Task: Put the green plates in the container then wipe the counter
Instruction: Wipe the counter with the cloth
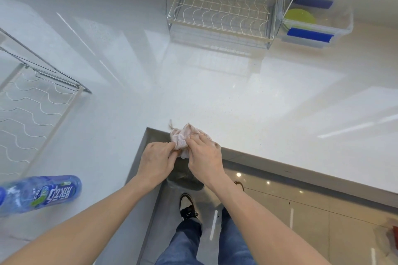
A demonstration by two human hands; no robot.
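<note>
Both hands meet at the inner corner of the white bench [247, 101], lower centre of the frame. Left hand [156, 162] and right hand [204, 157] each have a grip clenched on a crumpled pinkish cloth [185, 136], fingers pinching it from either side. The cloth is bunched up, partly resting on the bench edge and partly overhanging it.

Green plates [299, 17] sit inside a clear plastic container [342, 26] at the upper right of the frame, well apart from the hands. The container has blue latches [310, 35] on its near and far sides. How many plates are stacked cannot be told.

Just left of the container stands a white wire dish rack [221, 11], at upper centre. A second wire rack [32, 109] shows at the left edge. A blue-labelled water bottle [41, 193] lies on its side on the bench at lower left.

Below the hands, jeans and dark shoes [187, 206] show over a glossy floor [301, 211].
</note>
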